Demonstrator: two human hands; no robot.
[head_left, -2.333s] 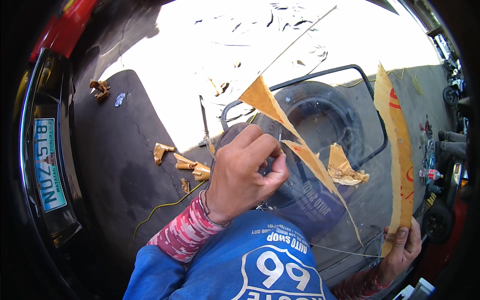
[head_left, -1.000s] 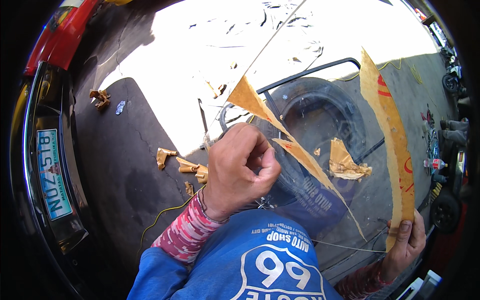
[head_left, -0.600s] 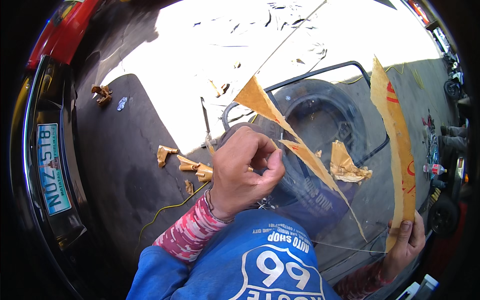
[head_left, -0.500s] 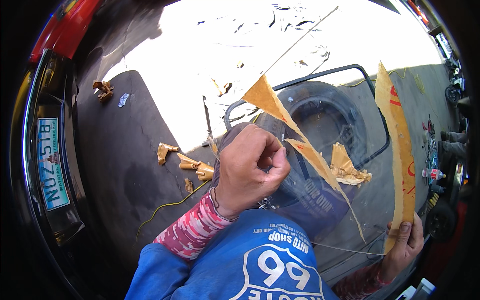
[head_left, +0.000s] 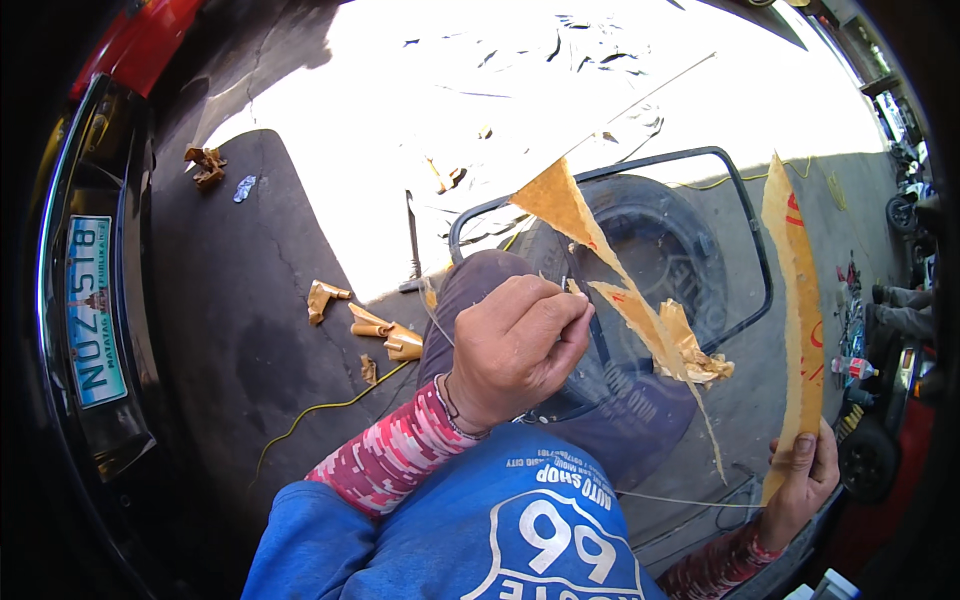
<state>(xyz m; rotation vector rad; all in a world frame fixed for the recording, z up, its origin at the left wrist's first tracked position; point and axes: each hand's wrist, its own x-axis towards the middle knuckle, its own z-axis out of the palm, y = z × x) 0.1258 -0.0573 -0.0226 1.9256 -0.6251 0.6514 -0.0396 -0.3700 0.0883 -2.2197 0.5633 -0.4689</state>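
Note:
A clear see-through sheet [head_left: 640, 440] leans in front of my lap, with torn brown backing paper on it. My right hand [head_left: 805, 470] is closed on its lower right edge, where a long brown paper strip [head_left: 797, 320] runs upward. Another ragged piece of brown paper [head_left: 560, 200] tapers down the middle of the sheet. My left hand [head_left: 520, 345] is closed in a pinch beside that piece's torn edge. A tiny brown bit shows at its fingertips; whether it is held there I cannot tell.
Behind the sheet lie a tire [head_left: 650, 235] and a dark tube frame [head_left: 740, 190]. Crumpled brown paper scraps [head_left: 400, 340] litter the floor, near a yellow cord [head_left: 330, 404]. A dark car rear [head_left: 110, 400] stands at left. A bottle [head_left: 853, 367] stands at right.
My left hand has moved slightly right and down, and its loosely curled fingers have pressed together. The sheet's top has shifted a little to the right and down.

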